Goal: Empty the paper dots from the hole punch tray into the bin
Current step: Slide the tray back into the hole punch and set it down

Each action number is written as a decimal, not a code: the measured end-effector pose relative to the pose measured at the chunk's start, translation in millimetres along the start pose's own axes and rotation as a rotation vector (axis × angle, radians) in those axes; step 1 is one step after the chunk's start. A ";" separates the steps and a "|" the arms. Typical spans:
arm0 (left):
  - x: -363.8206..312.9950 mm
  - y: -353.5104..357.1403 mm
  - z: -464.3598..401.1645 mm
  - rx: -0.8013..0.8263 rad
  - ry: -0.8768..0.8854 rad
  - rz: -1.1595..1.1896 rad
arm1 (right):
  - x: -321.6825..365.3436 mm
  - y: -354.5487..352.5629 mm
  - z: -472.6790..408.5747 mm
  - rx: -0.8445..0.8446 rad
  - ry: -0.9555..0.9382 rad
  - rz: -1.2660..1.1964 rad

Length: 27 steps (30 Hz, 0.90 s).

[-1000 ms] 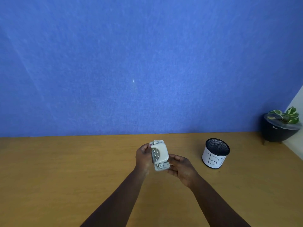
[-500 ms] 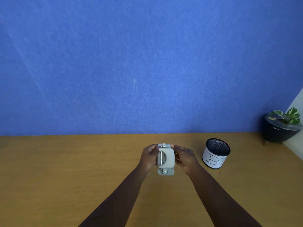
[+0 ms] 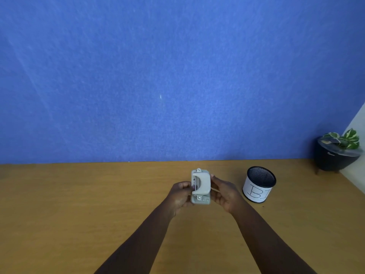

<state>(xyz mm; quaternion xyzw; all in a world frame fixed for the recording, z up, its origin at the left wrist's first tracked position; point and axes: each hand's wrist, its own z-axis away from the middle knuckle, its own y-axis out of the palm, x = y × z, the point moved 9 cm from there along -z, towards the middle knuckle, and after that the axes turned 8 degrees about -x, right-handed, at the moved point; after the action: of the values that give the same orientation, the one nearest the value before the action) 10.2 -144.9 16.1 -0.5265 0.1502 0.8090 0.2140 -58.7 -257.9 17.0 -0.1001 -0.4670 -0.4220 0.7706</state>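
Observation:
A small grey hole punch (image 3: 200, 186) is held above the wooden desk, standing on end with its handle facing me. My left hand (image 3: 180, 195) grips its left side and my right hand (image 3: 224, 191) grips its right side. Its tray underside is turned away and hidden. The bin (image 3: 258, 184), a black mesh cup with a white label, stands on the desk just right of my right hand. No paper dots are visible.
A dark pot with a green plant (image 3: 338, 153) sits at the far right corner. A blue felt wall (image 3: 158, 76) rises behind the wooden desk (image 3: 79, 204).
The punch has turned more upright and shifted slightly right between my hands. My right hand moved from under it to grip its right side.

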 end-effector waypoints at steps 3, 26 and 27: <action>2.2 -10.5 -4.7 -0.094 -0.004 0.080 | -17.4 1.9 7.3 0.093 0.095 0.116; 33.1 -79.2 -28.8 -0.324 -0.112 0.132 | -13.2 -0.3 -18.4 -0.116 -0.385 0.929; 34.5 -87.8 -29.4 -0.347 -0.115 0.124 | -11.1 -0.3 -19.8 -0.124 -0.481 1.142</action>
<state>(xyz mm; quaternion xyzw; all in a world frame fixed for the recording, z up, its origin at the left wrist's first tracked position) 65.5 -76.3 -28.8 -0.4982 0.0282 0.8630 0.0782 -48.6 -262.7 -2.8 -0.4707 -0.4748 0.0650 0.7408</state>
